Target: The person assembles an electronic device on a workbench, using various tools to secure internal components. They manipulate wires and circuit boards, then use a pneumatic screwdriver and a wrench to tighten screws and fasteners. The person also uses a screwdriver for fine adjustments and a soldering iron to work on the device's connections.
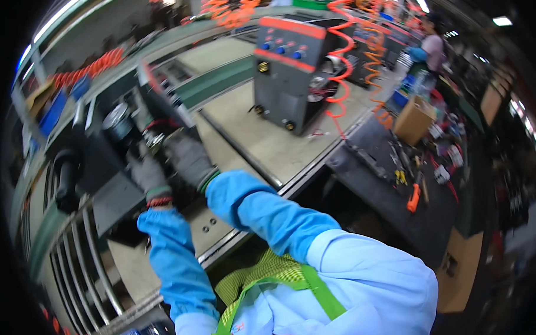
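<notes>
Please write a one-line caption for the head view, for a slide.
Both gloved hands, left hand and right hand, reach into an open dark machine chassis on an assembly line bench.

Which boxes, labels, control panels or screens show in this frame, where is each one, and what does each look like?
Open brown cardboard box: right of the bench, upper right; squarish, flaps up.
Flat brown cardboard carton: low on the right, under the dark worktable; plain side, small dark mark.
Grey machine's control panel: top centre, on the bench; orange strips, blue knobs.
Blue plastic bins: far left shelf; rectangular.
No screens are visible.
</notes>
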Available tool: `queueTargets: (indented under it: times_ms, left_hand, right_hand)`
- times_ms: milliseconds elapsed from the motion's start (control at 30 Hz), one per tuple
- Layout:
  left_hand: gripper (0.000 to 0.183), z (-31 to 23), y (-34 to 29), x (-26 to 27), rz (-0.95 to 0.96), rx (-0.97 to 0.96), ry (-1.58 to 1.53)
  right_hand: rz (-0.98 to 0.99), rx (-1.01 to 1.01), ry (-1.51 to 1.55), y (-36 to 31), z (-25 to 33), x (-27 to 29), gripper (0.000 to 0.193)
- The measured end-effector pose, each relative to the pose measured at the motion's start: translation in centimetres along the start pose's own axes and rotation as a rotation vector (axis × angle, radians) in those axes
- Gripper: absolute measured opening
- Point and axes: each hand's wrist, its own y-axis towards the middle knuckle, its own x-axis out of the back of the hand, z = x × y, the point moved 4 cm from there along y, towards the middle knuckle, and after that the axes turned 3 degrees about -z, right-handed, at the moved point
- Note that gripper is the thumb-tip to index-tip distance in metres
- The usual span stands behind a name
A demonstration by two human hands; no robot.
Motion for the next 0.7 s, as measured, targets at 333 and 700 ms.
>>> queueTargets:
  times_ms: [333,700]
  left_hand:
    - [0.060,-2.1,-1.5,1.4,0.032,0.049,-0.093]
    - [0.066,-0.2,-0.9,0.9,-0.046,0.013,-0.045]
  right_hand:
    - [-0.002,-0.068,0.129,-0.6,2.0,2.9,0.019]
    - [-0.110,-0.925,1.118,-1.2,-1.0,-3.0,0.042]
